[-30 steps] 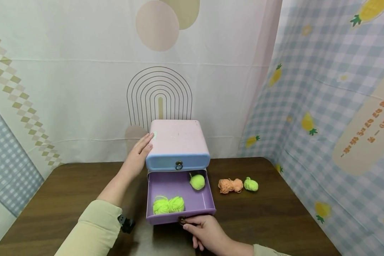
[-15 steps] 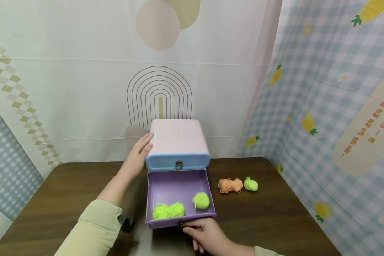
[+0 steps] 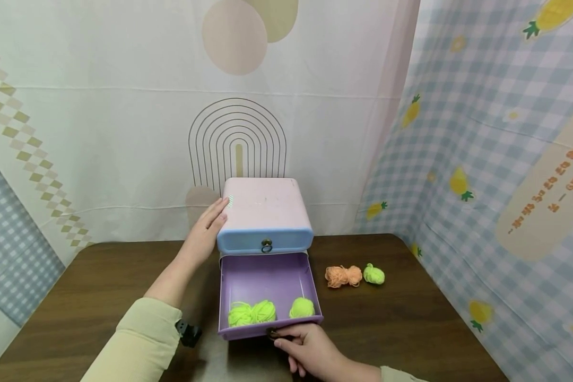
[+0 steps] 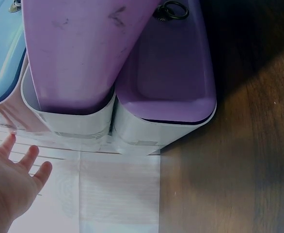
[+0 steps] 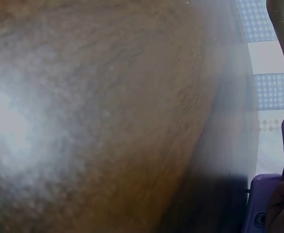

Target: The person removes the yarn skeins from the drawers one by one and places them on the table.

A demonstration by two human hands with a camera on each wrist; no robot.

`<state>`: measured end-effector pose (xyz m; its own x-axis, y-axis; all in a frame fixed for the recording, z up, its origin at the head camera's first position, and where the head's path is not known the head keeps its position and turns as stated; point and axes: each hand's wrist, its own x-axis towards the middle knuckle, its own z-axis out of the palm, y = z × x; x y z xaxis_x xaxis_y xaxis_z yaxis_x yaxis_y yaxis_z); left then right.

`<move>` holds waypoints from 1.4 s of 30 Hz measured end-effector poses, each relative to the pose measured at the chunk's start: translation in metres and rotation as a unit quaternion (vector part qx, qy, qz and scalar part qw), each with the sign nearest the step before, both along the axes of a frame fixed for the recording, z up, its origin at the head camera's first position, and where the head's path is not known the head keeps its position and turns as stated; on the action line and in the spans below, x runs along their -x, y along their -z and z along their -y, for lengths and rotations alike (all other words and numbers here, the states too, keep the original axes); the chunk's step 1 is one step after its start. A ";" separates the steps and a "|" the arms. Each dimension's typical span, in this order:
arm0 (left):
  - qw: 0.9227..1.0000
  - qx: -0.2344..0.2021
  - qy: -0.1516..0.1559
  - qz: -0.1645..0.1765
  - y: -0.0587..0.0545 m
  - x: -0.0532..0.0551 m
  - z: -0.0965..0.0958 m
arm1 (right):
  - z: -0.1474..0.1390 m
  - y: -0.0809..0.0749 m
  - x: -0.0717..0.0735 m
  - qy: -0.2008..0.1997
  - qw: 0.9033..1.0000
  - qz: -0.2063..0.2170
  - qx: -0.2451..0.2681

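A small chest of drawers (image 3: 267, 204) with a pink top stands on the table, its blue top drawer (image 3: 286, 241) closed. Below that, a purple drawer (image 3: 262, 273) is pulled far out. Inside its front lie a bright green yarn skein (image 3: 251, 313) on the left and a green yarn ball (image 3: 302, 307) on the right. My right hand (image 3: 312, 350) pinches the ring pull (image 3: 271, 333) on the purple front. My left hand (image 3: 205, 233) rests against the chest's left side, fingers extended. In the left wrist view a closed purple bottom drawer (image 4: 173, 73) shows beneath the pulled-out one.
Right of the chest, an orange yarn skein (image 3: 344, 276) and a small green yarn ball (image 3: 374, 274) lie side by side on the brown wooden table (image 3: 410, 329). A patterned cloth (image 3: 334, 138) hangs behind the table, and a checked one (image 3: 449, 132) along the right.
The purple drawer has come slightly further toward me with my right hand on its pull. The green ball inside has rolled from the back right to the front. My left hand stays put.
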<state>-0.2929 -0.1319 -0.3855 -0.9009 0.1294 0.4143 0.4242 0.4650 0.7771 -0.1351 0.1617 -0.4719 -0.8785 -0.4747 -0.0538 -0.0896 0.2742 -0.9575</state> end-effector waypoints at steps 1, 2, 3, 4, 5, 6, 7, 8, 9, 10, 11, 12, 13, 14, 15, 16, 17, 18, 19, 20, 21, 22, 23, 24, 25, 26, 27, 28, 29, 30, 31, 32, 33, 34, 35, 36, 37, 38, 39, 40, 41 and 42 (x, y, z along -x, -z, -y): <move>1.000 0.000 0.000 0.000 0.000 0.000 0.000 | 0.000 0.000 0.000 -0.002 1.000 0.000 0.001; 1.000 0.000 0.000 -0.001 0.000 0.000 0.000 | 0.000 0.000 -0.001 -0.004 1.000 0.001 0.002; 1.000 0.000 0.001 -0.001 0.000 0.000 0.000 | -0.001 0.000 -0.001 -0.006 1.000 0.002 0.003; 1.000 0.000 0.001 -0.001 0.000 0.001 0.000 | -0.001 0.000 -0.002 -0.006 1.000 0.002 0.003; 1.000 -0.001 0.001 -0.001 0.000 0.001 0.000 | -0.001 0.000 -0.002 -0.006 1.000 0.001 0.002; 1.000 -0.002 0.001 -0.001 0.000 0.001 0.001 | -0.002 0.000 -0.003 -0.006 1.000 0.001 0.001; 1.000 -0.003 0.001 -0.001 0.000 0.001 0.001 | -0.002 0.001 -0.003 -0.006 1.000 0.000 0.000; 1.000 -0.003 0.001 -0.001 0.000 0.001 0.001 | -0.003 0.001 -0.004 -0.005 1.000 0.000 -0.002; 1.000 -0.002 0.001 -0.001 0.000 0.001 0.001 | -0.003 0.001 -0.004 -0.004 1.000 0.000 -0.003; 1.000 -0.002 0.002 -0.001 0.000 0.001 0.001 | -0.004 0.001 -0.005 -0.003 1.000 -0.001 -0.005; 1.000 -0.001 0.002 -0.001 0.000 0.001 0.001 | -0.004 0.001 -0.005 -0.001 1.000 0.000 -0.008; 1.000 0.000 0.002 -0.001 0.000 0.001 0.001 | -0.005 0.001 -0.006 0.001 1.000 0.001 -0.009; 1.000 0.000 0.002 -0.001 0.000 0.001 0.001 | -0.005 0.000 -0.006 0.004 1.000 0.002 -0.012; 1.000 0.000 0.001 -0.001 0.000 0.001 0.000 | -0.006 0.000 -0.007 0.008 1.000 0.006 -0.013; 1.000 -0.001 0.002 -0.001 0.000 0.001 0.000 | -0.006 -0.001 -0.008 0.011 1.000 0.005 -0.016; 1.000 -0.003 0.002 -0.003 0.000 0.001 0.000 | -0.006 -0.002 -0.008 0.013 1.000 0.004 -0.018; 1.000 -0.004 0.003 -0.003 0.000 0.001 0.000 | -0.007 -0.003 -0.009 0.015 1.000 0.000 -0.019; 1.000 -0.006 0.003 -0.004 0.000 0.001 0.000 | -0.008 -0.004 -0.010 0.016 1.000 -0.005 -0.021; 1.000 -0.008 0.004 -0.004 0.000 0.001 0.000 | -0.008 -0.005 -0.010 0.017 1.000 -0.010 -0.024; 1.000 -0.009 0.005 -0.004 0.000 0.001 -0.001 | -0.009 -0.006 -0.011 0.017 0.999 -0.015 -0.026; 1.000 -0.009 0.006 -0.004 0.000 0.000 -0.001 | -0.011 -0.007 -0.011 0.018 0.999 -0.017 -0.027; 1.000 -0.010 0.007 -0.004 0.000 0.000 -0.001 | -0.012 -0.008 -0.011 0.018 0.999 -0.018 -0.027; 1.000 -0.010 0.008 -0.004 0.000 0.000 -0.001 | -0.013 -0.009 -0.012 0.017 0.999 -0.017 -0.028; 1.000 -0.010 0.008 -0.003 0.000 0.000 -0.001 | -0.015 -0.011 -0.012 0.016 0.999 -0.013 -0.028; 1.000 -0.010 0.007 -0.003 0.000 0.000 -0.001 | -0.016 -0.012 -0.012 0.015 0.999 -0.009 -0.027; 1.000 -0.010 0.007 -0.003 0.001 0.000 -0.001 | -0.017 -0.014 -0.012 0.014 1.000 -0.004 -0.027; 1.000 -0.010 0.006 -0.003 0.001 0.000 -0.001 | -0.018 -0.016 -0.013 0.012 1.000 -0.001 -0.026; 1.000 -0.010 0.006 -0.003 0.001 0.000 0.000 | -0.018 -0.018 -0.013 0.010 1.000 -0.002 -0.028; 1.000 -0.009 0.005 -0.003 0.001 0.000 0.000 | -0.019 -0.021 -0.014 0.009 1.000 -0.003 -0.028; 1.000 -0.009 0.004 -0.003 0.001 0.000 0.000 | -0.019 -0.024 -0.014 0.009 1.000 -0.003 -0.027; 1.000 -0.009 0.004 -0.003 0.002 0.000 0.000 | -0.019 -0.027 -0.015 0.008 1.000 -0.003 -0.026; 1.000 -0.009 0.004 -0.003 0.002 0.000 0.000 | -0.020 -0.030 -0.015 0.008 1.000 -0.005 -0.025; 1.000 -0.008 0.004 -0.003 0.002 0.000 0.000 | -0.020 -0.033 -0.015 0.008 1.000 -0.007 -0.024; 1.000 -0.008 0.004 -0.003 0.002 0.000 0.000 | -0.020 -0.037 -0.015 0.010 1.000 -0.008 -0.024; 1.000 -0.007 0.004 -0.002 0.002 0.000 0.000 | -0.020 -0.040 -0.015 0.011 1.000 -0.010 -0.024; 1.000 -0.007 0.004 -0.001 0.002 0.000 0.000 | -0.020 -0.044 -0.015 0.012 1.000 -0.011 -0.024; 1.000 -0.007 0.004 -0.001 0.002 0.000 0.000 | -0.020 -0.047 -0.015 0.012 0.999 -0.015 -0.027; 1.000 -0.007 0.003 0.000 0.002 0.000 0.000 | -0.019 -0.051 -0.015 0.013 0.999 -0.018 -0.031; 1.000 -0.007 0.003 0.000 0.002 0.000 0.000 | -0.019 -0.054 -0.014 0.013 0.999 -0.022 -0.036; 1.000 -0.007 0.003 0.000 0.002 0.000 0.000 | -0.019 -0.058 -0.014 0.011 0.999 -0.027 -0.041; 1.000 -0.007 0.003 0.001 0.002 0.000 0.000 | -0.019 -0.062 -0.013 0.010 0.998 -0.032 -0.047; 1.000 -0.007 0.003 0.001 0.002 0.000 0.000 | -0.018 -0.066 -0.012 0.007 0.998 -0.040 -0.053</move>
